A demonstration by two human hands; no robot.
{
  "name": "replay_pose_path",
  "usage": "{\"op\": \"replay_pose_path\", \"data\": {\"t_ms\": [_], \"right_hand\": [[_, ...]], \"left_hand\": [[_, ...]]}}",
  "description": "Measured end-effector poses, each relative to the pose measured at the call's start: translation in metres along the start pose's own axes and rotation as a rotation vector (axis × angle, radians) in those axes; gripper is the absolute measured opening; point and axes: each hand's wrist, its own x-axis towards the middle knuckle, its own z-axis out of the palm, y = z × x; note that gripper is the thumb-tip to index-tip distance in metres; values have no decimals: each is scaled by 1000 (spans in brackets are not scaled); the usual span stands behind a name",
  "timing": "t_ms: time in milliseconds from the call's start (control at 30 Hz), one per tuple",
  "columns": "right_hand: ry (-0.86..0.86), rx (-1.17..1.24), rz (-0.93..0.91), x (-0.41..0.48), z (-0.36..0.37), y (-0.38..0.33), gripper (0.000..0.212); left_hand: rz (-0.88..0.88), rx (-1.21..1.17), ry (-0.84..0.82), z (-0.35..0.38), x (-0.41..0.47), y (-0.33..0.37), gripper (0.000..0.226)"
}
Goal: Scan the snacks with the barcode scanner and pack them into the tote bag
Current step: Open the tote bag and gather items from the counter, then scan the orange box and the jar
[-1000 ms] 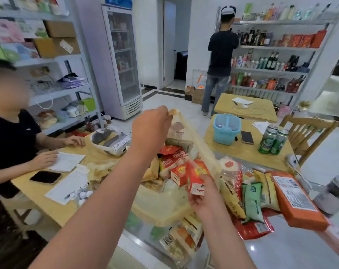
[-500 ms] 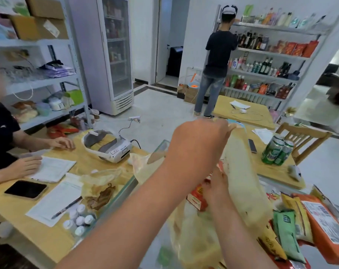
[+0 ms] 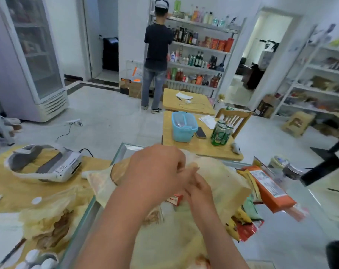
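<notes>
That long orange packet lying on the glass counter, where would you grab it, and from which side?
Probably from above, across the narrow width of the orange packet, near its middle. It lies flat, label up, with its top face and right edge bare, while other snack packets crowd its left side.

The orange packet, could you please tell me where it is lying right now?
In the head view, the orange packet lies on the glass counter to the right of the bag, beside the loose snacks.

The left hand is hiding most of the right hand's fingers; the tote bag is covering the red snack box.
</notes>
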Motion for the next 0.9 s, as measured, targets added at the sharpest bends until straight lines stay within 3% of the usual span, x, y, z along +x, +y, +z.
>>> {"op": "replay_pose_path", "data": {"t_ms": [67, 133, 200, 300, 400, 500, 567, 667, 767, 900], "right_hand": [[33, -47, -85, -25, -21, -7, 17], [150, -97, -129, -40, -45, -12, 4], [259, -142, -211, -48, -74, -17, 25], [454, -132, -245, -49, -123, -25, 31], [667, -180, -244, -34, -181, -30, 27], [806, -125, -122, -6, -246, -31, 5], [783, 20, 41, 12, -282, -34, 24], [584, 198, 224, 38, -316, -43, 36], [462, 263, 285, 64, -334, -45, 38], [438, 297, 285, 81, -343, -56, 49]], "left_hand": [[19, 9, -291, 7, 2, 0, 50], [-1, -14, -477, 18, 9, 8, 59], [1, 8, -486, 30, 15, 29, 68], [57, 111, -488, 43, 18, 65, 73], [40, 116, -443, 53, 18, 99, 71], [9, 98, -343, 71, 26, 134, 67], [-33, 71, -325, 89, 34, 161, 59], [-75, 86, -324, 122, 45, 200, 48], [-154, 17, -346, 154, 53, 229, 43], [-310, -161, -417, 198, 59, 245, 47]]}}
